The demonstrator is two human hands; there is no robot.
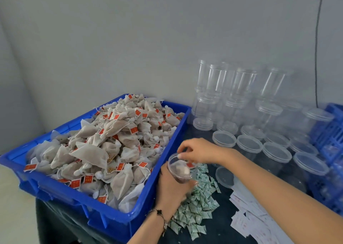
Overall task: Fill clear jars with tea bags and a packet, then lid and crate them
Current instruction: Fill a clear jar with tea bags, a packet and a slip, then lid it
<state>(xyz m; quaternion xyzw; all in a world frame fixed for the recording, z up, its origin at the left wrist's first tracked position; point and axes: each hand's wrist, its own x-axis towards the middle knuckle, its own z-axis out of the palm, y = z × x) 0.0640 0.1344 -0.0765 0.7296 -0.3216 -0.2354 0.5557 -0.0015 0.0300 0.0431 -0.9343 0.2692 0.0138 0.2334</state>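
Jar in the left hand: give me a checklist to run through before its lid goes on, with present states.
1. Jar gripped by left hand: ok.
2. Tea bags inside: ok, count cannot tell.
3. Right hand clear of mouth: not ok, fingers at rim.
4. Green packet inside: cannot tell; packet pile lies beside.
5. Loose lid near: ok.

You stand at a small packing station: a blue plastic tray heaped with tea bags, rows of clear lidded plastic jars, a dark worktop, bare grey wall.
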